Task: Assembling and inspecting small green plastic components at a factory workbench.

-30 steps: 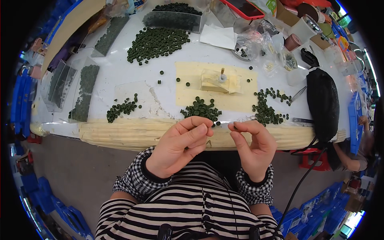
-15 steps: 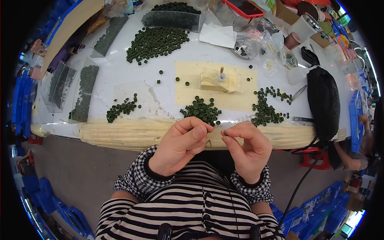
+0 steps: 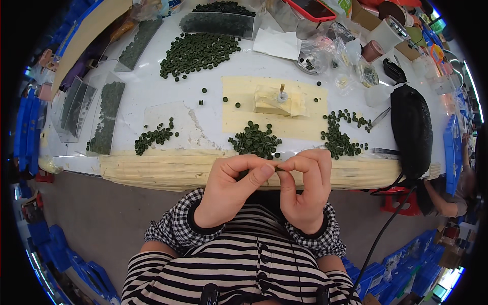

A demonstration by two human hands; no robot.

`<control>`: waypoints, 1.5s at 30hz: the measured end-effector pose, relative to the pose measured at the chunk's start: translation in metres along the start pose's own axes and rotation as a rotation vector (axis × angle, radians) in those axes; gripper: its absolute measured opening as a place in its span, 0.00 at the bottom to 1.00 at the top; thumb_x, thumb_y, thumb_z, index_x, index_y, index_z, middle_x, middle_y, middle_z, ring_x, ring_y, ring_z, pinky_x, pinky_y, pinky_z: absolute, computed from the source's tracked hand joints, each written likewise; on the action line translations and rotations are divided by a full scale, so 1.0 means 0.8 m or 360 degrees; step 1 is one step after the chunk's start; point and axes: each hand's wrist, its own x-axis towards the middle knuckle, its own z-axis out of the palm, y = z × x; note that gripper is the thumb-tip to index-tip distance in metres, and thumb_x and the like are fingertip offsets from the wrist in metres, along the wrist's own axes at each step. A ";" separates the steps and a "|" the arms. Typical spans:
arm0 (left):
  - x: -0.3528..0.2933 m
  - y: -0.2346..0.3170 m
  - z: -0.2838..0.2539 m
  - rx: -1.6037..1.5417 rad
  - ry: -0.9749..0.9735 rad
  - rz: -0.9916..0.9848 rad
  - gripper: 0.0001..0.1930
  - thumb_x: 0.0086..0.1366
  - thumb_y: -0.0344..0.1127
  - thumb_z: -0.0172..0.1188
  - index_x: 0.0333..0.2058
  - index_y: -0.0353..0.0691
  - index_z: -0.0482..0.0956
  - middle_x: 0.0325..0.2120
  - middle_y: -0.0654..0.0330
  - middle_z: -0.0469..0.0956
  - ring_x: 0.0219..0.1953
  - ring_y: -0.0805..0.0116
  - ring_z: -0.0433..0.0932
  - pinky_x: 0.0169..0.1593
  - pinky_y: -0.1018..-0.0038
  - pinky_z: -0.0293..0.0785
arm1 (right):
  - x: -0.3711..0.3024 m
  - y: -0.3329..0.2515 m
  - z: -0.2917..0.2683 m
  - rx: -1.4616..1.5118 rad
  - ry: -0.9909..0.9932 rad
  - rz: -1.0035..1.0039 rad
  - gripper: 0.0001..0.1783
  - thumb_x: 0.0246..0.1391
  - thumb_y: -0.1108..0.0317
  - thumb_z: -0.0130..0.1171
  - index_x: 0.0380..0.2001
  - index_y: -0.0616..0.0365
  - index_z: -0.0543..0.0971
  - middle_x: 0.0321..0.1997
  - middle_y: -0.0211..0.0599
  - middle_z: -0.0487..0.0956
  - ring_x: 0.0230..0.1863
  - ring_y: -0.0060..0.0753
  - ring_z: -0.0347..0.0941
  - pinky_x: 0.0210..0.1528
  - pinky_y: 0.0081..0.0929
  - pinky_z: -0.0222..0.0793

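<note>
My left hand (image 3: 230, 188) and my right hand (image 3: 306, 189) meet tip to tip just above the padded front edge of the table. Between the thumb and forefinger of the right is a small dark green piece (image 3: 278, 169), mostly covered by fingertips. The left thumb and forefinger are pinched against its other side; whether they hold a part of their own is hidden. Right beyond the fingers lies a heap of small dark green round pieces (image 3: 255, 140). Behind that heap stands a tape-wrapped block (image 3: 277, 102) with a short upright pin (image 3: 282, 89).
More green pieces lie in a left pile (image 3: 154, 138), a right pile (image 3: 338, 140) and a large far pile (image 3: 198, 53). Clear trays (image 3: 108, 119) stand at the left. Tweezers (image 3: 380, 117) and a black bag-like bundle (image 3: 410, 132) are at the right, a cable (image 3: 378, 234) trailing down.
My right hand has moved left and my left hand slightly downward, closing the gap between them. The fingertips now touch around the small green piece.
</note>
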 end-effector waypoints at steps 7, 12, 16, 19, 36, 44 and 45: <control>0.002 -0.002 -0.008 0.0641 -0.0013 0.0441 0.11 0.57 0.26 0.64 0.41 0.36 0.82 0.16 0.73 0.61 0.19 0.85 0.55 0.24 0.84 0.51 | -0.001 0.001 -0.008 0.0359 -0.0099 0.0271 0.07 0.45 0.79 0.61 0.29 0.62 0.76 0.31 0.38 0.73 0.33 0.35 0.68 0.35 0.25 0.64; 0.002 -0.002 -0.006 0.0699 0.0063 0.0550 0.10 0.56 0.24 0.64 0.39 0.37 0.83 0.15 0.72 0.61 0.18 0.84 0.56 0.23 0.84 0.51 | -0.008 0.004 -0.006 0.0856 -0.0083 0.0565 0.06 0.47 0.82 0.61 0.31 0.65 0.79 0.33 0.36 0.75 0.34 0.25 0.70 0.38 0.19 0.66; 0.003 -0.002 -0.005 0.0723 0.0099 0.0592 0.10 0.55 0.24 0.64 0.38 0.37 0.83 0.15 0.72 0.62 0.18 0.84 0.56 0.23 0.84 0.52 | -0.012 0.005 -0.005 0.1118 -0.0059 0.0764 0.08 0.47 0.84 0.60 0.33 0.66 0.79 0.34 0.35 0.75 0.35 0.23 0.70 0.38 0.18 0.66; 0.004 -0.004 -0.004 0.0738 0.0102 0.0599 0.10 0.55 0.23 0.65 0.38 0.37 0.83 0.15 0.72 0.63 0.18 0.84 0.56 0.23 0.84 0.52 | -0.014 0.005 -0.002 0.1126 0.0009 0.0780 0.08 0.47 0.84 0.61 0.33 0.66 0.80 0.33 0.35 0.75 0.35 0.23 0.70 0.38 0.18 0.66; 0.007 -0.001 -0.006 0.0637 0.0130 0.0466 0.09 0.54 0.23 0.65 0.35 0.35 0.83 0.15 0.71 0.64 0.17 0.83 0.57 0.23 0.85 0.53 | -0.015 0.007 -0.001 0.0404 -0.0010 0.0100 0.15 0.43 0.84 0.63 0.37 0.63 0.82 0.30 0.33 0.76 0.30 0.25 0.69 0.33 0.18 0.64; 0.012 0.014 -0.008 0.1103 0.0030 0.0901 0.09 0.53 0.22 0.66 0.35 0.37 0.83 0.13 0.70 0.63 0.17 0.82 0.57 0.22 0.82 0.52 | -0.019 0.008 -0.005 0.0902 -0.0103 0.0389 0.16 0.45 0.85 0.61 0.40 0.62 0.82 0.31 0.33 0.76 0.31 0.25 0.68 0.32 0.17 0.63; 0.014 0.014 -0.010 0.1066 0.0033 0.0861 0.09 0.53 0.23 0.66 0.35 0.37 0.83 0.13 0.70 0.63 0.17 0.82 0.57 0.21 0.82 0.52 | -0.020 0.006 -0.004 0.0863 -0.0094 0.0407 0.16 0.45 0.85 0.61 0.40 0.62 0.82 0.31 0.33 0.76 0.31 0.25 0.68 0.32 0.17 0.63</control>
